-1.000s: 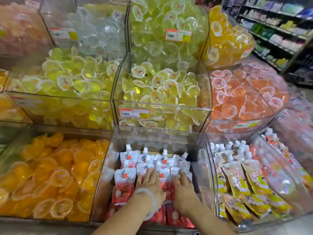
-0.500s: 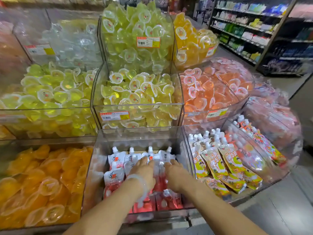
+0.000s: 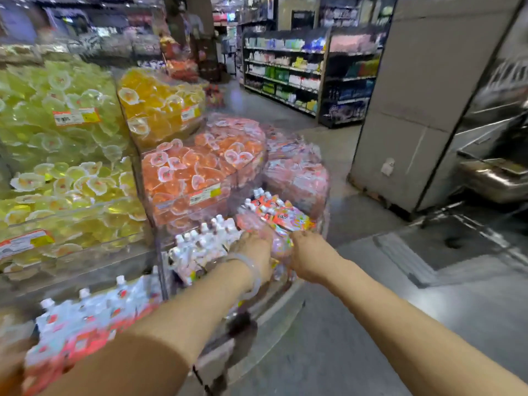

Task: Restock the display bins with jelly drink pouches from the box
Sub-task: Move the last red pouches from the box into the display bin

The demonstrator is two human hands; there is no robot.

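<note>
Hands, two, left [image 3: 253, 250] and right [image 3: 310, 254], reach into the corner bin [image 3: 321, 224] among blurred jelly pouches [image 3: 281, 214] beyond counting; whether either grip holds one, I cannot tell.

One head-worn camera looks forward and down, close over the display bins [image 3: 160, 201], aisle floor [image 3: 357, 324] rightward.

Both forearms extended forward, nearly parallel — left hand [image 3: 253, 250] and right hand [image 3: 307, 252] side by side at the corner bin [image 3: 285, 295], backs up; finger positions blurred.
</note>
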